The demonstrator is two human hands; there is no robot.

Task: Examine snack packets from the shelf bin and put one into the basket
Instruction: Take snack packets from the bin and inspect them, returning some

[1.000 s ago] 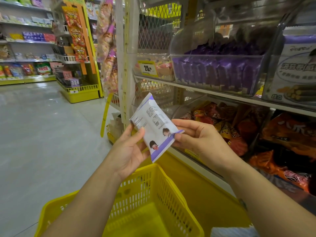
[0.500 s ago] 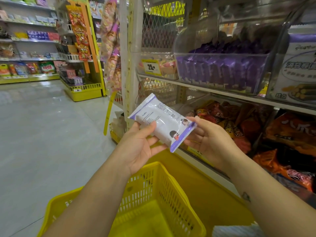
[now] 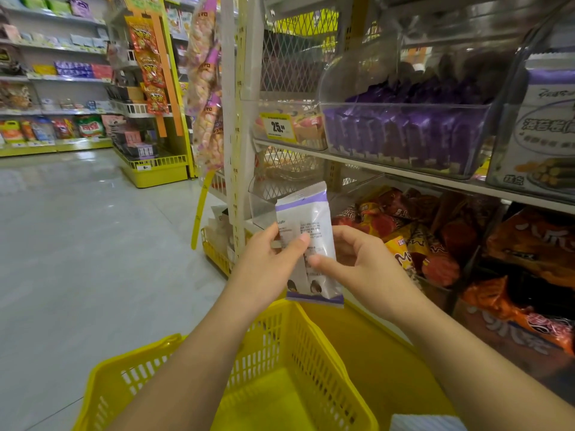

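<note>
Left of the left hand [image 3: 267, 265] the tiled aisle floor [image 3: 77, 244] lies open; just right of the right hand [image 3: 357, 269] stand the shelf bins, the nearest heaped with red and orange snack bags [image 3: 404, 231]. Below both hands gapes the yellow basket [image 3: 311, 353], its far rim directly under the packet.

The white-and-purple snack packet [image 3: 311, 219] stands nearly upright between the hands — the left hand pinches its left edge with thumb across the printed face, the right hand grips its right side, thumb on the front. Its top edge rises above both hands; its purple bottom seam hangs just over the basket rim.

The packet's small print is too fine to read, and fingers cover part of it. The clear bin of purple packets [image 3: 404, 132] above the right hand is blurred by glare — the basket's near side is cut off by the frame.
</note>
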